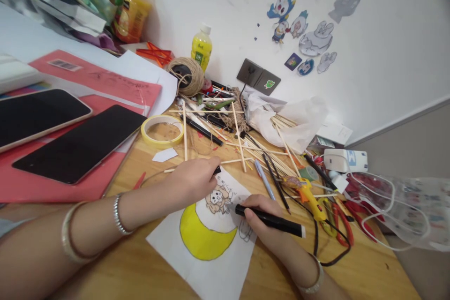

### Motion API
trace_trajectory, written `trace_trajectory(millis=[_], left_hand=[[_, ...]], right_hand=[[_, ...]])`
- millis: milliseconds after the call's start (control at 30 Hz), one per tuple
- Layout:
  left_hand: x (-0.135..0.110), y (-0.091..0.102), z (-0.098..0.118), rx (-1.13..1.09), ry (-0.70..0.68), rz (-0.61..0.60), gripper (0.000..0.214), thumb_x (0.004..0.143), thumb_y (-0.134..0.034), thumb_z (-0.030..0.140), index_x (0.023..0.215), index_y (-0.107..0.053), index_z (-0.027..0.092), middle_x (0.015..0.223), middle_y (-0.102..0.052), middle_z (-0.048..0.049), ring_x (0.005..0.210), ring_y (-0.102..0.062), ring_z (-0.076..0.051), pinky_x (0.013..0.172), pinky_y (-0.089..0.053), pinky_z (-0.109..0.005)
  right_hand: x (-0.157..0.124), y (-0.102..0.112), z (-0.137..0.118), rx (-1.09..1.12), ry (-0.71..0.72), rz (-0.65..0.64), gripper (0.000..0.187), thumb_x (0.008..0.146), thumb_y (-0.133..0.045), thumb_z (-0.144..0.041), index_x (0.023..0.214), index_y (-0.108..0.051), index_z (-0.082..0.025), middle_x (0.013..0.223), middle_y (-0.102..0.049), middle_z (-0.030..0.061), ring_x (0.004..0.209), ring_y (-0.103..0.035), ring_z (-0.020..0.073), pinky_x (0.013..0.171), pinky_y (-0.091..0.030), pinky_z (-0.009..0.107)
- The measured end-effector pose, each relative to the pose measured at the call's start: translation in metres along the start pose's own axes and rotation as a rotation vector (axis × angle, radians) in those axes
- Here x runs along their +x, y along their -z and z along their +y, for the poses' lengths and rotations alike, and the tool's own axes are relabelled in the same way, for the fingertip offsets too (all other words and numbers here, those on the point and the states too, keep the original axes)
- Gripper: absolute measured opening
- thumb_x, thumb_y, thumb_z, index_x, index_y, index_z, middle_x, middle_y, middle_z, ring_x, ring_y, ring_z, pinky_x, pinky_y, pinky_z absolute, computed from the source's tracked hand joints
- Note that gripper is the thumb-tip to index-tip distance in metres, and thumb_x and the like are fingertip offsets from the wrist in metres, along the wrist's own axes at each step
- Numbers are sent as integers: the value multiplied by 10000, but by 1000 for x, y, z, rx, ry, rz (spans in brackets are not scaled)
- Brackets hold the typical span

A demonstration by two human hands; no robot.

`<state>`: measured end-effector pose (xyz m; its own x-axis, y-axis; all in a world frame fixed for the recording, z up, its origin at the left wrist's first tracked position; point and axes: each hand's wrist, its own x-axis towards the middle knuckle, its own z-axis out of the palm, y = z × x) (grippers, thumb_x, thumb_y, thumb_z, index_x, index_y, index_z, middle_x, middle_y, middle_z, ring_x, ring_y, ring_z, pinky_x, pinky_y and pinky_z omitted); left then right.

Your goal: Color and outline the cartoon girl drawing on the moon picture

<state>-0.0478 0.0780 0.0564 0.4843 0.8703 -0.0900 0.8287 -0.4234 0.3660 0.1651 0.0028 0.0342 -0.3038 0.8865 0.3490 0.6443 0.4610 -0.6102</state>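
Observation:
A white sheet of paper (218, 274) lies tilted on the wooden table, bearing a yellow crescent moon drawing (200, 239) outlined in dark. Above the moon is a brown-toned cartoon figure (216, 199), partly coloured. My right hand (265, 218) is wrapped round a thick black marker (277, 222) with a pale end; its other end points left, close to the figure. My left hand (197, 180) is closed at the sheet's upper edge, pinching a small black piece (217, 170) that looks like a marker cap. Most of that piece is hidden by the fingers.
Left are two phones (84, 143) on red folders and a yellow tape roll (162, 131). Behind lie thin wooden sticks (239, 136), twine (188, 77) and a drink bottle (201, 49). A yellow glue gun (309, 197) with its black cord and red-handled pliers (342, 225) lie right.

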Motion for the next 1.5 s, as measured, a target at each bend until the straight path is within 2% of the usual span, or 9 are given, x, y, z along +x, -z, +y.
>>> trace_trajectory(millis=[367, 833, 1500], left_hand=[[2, 4, 2, -1, 9, -34, 163, 800, -435, 186, 929, -534, 189, 853, -694, -93, 787, -667, -259, 562, -420, -313], [1, 0, 0, 19, 6, -35, 184, 805, -450, 198, 964, -544, 188, 858, -697, -92, 801, -667, -260, 580, -435, -311], [2, -2, -3, -13, -15, -23, 177, 778, -452, 197, 928, -546, 196, 824, -690, -89, 755, -664, -267, 555, -416, -314]], right_hand=[[-2, -2, 3, 35, 0, -30, 185, 869, -541, -328, 794, -660, -208, 687, -732, 43, 624, -684, 187, 560, -512, 276], [-2, 0, 0, 17, -40, -38, 205, 869, -549, -346, 791, -674, -204, 693, -729, 44, 628, -678, 183, 563, -504, 271], [0, 1, 2, 127, -86, -62, 199, 858, -566, -325, 750, -670, -195, 662, -716, 41, 592, -667, 177, 535, -498, 256]])
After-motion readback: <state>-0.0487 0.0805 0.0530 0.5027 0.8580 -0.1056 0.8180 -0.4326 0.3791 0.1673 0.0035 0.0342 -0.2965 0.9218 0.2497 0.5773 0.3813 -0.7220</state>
